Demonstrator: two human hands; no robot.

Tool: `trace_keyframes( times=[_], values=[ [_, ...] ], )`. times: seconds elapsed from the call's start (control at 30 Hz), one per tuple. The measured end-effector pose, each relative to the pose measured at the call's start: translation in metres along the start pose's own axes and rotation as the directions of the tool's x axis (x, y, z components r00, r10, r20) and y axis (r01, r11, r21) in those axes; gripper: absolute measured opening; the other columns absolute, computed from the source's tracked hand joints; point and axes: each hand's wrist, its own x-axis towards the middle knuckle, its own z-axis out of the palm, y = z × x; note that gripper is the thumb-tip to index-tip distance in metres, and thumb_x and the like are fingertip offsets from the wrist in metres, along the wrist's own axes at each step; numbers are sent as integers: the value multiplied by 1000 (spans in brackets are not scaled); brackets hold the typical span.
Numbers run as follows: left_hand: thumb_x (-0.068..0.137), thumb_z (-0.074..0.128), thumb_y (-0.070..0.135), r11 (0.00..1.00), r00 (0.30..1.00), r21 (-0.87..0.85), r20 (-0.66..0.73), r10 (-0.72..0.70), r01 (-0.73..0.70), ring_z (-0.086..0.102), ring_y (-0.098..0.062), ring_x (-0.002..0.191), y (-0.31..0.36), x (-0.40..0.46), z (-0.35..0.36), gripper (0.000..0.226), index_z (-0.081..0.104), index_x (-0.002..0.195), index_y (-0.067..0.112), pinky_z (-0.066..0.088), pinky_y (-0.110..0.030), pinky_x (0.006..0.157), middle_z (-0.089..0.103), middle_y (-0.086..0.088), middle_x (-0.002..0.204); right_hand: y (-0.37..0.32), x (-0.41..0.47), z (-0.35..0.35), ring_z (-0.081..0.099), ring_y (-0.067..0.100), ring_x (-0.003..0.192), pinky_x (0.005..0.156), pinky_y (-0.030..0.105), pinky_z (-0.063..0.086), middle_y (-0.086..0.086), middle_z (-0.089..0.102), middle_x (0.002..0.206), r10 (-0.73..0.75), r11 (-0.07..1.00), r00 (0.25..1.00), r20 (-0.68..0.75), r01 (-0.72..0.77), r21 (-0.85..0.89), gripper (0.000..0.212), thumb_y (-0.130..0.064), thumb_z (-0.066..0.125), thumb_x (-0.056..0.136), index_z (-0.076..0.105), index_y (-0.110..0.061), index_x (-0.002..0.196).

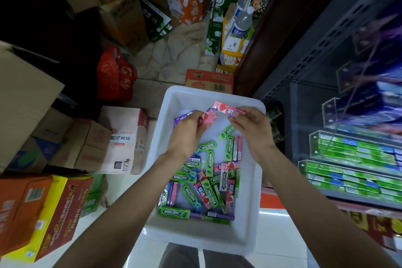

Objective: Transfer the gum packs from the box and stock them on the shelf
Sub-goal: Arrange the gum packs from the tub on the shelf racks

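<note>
- Two hands are being held over the far end of the white box (250, 243), which is sitting low at about 6 o'clock of the view.
- A pink gum pack (228, 110) is being pinched at its right end by the right hand (250, 130), thumb and fingers curled on it; it is being kept level above the box, likely so that it can be carried to the rack.
- Several packs are being clutched together by the left hand (187, 130): a purple pack (183, 116) is poking out toward 10 o'clock and another pink pack (210, 116) toward 2 o'clock, apparently being gathered as a bundle to save trips.
- Whether the two pink packs are touching cannot be told.
- Many loose packs (204, 182), mostly green Doublemint with pink, blue and purple among them, are being left heaped in the near half of the box, so the job is judged far from done.
- Stocked rows of green and blue packs are being shown in the clear trays of the shelf (348, 154) at 3 o'clock, close beside the box, presumably for short reaches.
- Cardboard cartons (117, 141) are being stored on the floor at 9 o'clock.
</note>
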Motion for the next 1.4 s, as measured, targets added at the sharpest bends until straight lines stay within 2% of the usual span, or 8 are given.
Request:
trace_keyframes(
  times=[0.13, 0.23, 0.57, 0.67, 0.9, 1.13, 1.23, 1.4],
  values=[
    [91, 60, 12, 811, 966, -526, 130, -222, 257, 67, -16, 67, 41, -15, -30, 12, 60, 99, 4, 54, -27, 69, 66, -9, 84, -31, -32, -11, 64, 7, 65, 68, 16, 54, 8, 62, 76, -62, 996, 997, -36, 65, 69, 18, 6, 53, 90, 56, -7, 78],
    [90, 61, 10, 642, 952, -703, 231, -202, 307, 68, -15, 64, 79, -23, -45, 10, 63, 94, 0, 57, -24, 63, 68, -10, 81, -54, -55, -25, 64, 10, 66, 69, 16, 55, 8, 64, 74, -111, 987, 991, -71, 119, 107, 17, 6, 54, 89, 58, -6, 78],
    [89, 63, 13, 703, 965, -688, 262, 9, 180, 63, -15, 76, 213, -43, 2, 8, 63, 96, 8, 57, -20, 63, 66, -5, 86, -104, -116, -147, 68, 13, 69, 74, 23, 57, 11, 66, 78, -242, 966, 970, -35, 245, 84, 16, 7, 51, 90, 59, -6, 84],
    [89, 63, 16, 722, 966, -676, 254, 42, 146, 61, -4, 75, 259, -50, 45, 21, 61, 106, 4, 56, -20, 62, 65, -1, 88, -113, -125, -207, 62, 16, 67, 68, 25, 54, 15, 59, 73, -261, 961, 965, 20, 262, -94, 19, 7, 57, 86, 54, -10, 79],
    [89, 63, 21, 762, 978, -644, 194, 76, 69, 59, -6, 86, 368, -80, 156, 28, 59, 110, 3, 58, -23, 69, 60, -1, 95, -130, -138, -350, 59, 7, 61, 69, 29, 55, -7, 57, 60, -305, 927, 943, 129, 325, -185, 52, 12, 56, 85, 48, -26, 120],
    [88, 64, 16, 810, 970, -583, 227, 85, 65, 60, -13, 86, 430, -88, 226, 19, 61, 101, 3, 59, -32, 73, 62, -9, 94, -135, -137, -464, 64, 6, 60, 65, 23, 56, -6, 66, 65, -327, 936, 943, -59, 315, -156, 26, 5, 62, 84, 58, -20, 91],
    [88, 64, 17, 799, 960, -593, 266, 82, 96, 61, -10, 86, 447, -88, 244, 8, 59, 92, 12, 59, -28, 71, 61, -1, 89, -126, -134, -503, 67, 6, 60, 63, 20, 54, 1, 64, 86, -332, 936, 931, -150, 305, -173, 20, 6, 61, 86, 56, -14, 83],
    [89, 63, 16, 802, 960, -591, 266, 90, 89, 64, -6, 78, 478, -87, 273, 5, 59, 91, 14, 58, -23, 67, 65, -1, 89, -124, -123, -567, 67, 16, 75, 71, 23, 58, 12, 64, 99, -322, 941, 921, -219, 285, -185, 16, 8, 61, 84, 62, -7, 91]
  ],
)
